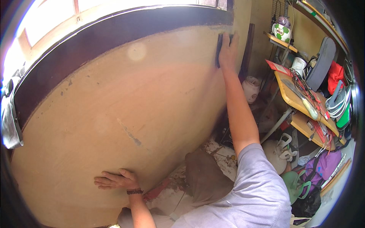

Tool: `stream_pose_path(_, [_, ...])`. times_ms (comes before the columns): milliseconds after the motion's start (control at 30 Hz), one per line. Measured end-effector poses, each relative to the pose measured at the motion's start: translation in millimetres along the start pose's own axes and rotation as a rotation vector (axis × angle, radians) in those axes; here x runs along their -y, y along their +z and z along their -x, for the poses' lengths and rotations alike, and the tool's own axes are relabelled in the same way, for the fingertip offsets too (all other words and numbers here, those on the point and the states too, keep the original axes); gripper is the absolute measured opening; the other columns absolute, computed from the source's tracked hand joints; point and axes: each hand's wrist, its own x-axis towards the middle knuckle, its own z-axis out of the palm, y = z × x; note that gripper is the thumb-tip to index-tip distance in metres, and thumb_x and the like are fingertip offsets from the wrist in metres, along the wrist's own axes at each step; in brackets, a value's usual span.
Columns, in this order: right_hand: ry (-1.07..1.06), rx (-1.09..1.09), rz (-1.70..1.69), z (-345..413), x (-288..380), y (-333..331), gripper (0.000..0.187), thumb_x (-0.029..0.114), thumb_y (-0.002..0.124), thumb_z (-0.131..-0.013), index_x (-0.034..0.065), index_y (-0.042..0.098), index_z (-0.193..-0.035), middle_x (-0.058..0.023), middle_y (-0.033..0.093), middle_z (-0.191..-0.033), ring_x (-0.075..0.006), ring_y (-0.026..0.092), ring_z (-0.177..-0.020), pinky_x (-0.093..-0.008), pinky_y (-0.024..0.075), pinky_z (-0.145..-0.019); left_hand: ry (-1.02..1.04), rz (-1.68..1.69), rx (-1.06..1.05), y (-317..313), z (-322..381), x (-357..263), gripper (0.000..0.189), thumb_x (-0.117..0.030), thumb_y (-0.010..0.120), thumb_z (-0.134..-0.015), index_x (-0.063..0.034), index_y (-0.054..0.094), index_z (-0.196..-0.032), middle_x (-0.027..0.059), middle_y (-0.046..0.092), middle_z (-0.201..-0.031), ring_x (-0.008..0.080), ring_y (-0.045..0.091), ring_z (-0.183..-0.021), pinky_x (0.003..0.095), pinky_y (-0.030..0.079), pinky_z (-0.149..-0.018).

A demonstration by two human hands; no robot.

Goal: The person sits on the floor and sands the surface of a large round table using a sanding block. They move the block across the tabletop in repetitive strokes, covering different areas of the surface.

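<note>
A beige painted wall [159, 94] with chipped grey patches fills most of the view before me. High at its right end, my right hand [229, 54] presses a dark flat pad [219, 50] against the surface, near the wall's corner. The pad's left edge shows; the rest is hidden under my fingers and palm. Lower down on the left, my left hand [121, 180] rests on the wall with its fingers spread, holding nothing. A dark beaded bracelet [135, 191] circles that wrist.
A dark painted band [122, 37] runs below the bright window. At right, a wooden shelf [288, 91] carries cables, a white-handled tool [310, 109] and a clothes iron [343, 121]. Gas cylinders [291, 185] stand beneath. Debris lies on the tiled floor [174, 196].
</note>
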Motion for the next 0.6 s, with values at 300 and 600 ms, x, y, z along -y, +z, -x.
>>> stream_pose_path(300, [0.147,0.067,0.023,-8.7,47.2,4.7,0.072,0.047,0.026,-0.101,-0.0047,0.012,-0.149,-0.0279,0.008,-0.156,-0.0419,0.006,-0.145,-0.0573,0.01,-0.114,-0.001,-0.026,0.029,-5.0,-0.7,0.3,0.069,-0.05,0.026,-0.101,-0.0055,0.017,-0.153,0.0247,0.004,-0.158,0.043,0.004,-0.146,0.0621,0.001,-0.113])
stream_pose_path(600, [0.221,0.065,-0.043,1.0,88.1,12.9,0.079,0.052,0.025,-0.1,-0.0093,0.01,-0.148,-0.0291,0.006,-0.156,-0.0421,0.006,-0.145,-0.0516,0.0073,-0.117,-0.051,-0.036,0.021,-1.3,-1.5,1.3,0.076,-0.054,0.026,-0.099,-0.0005,0.015,-0.151,0.0266,0.005,-0.157,0.0458,0.002,-0.145,0.0622,0.0,-0.113])
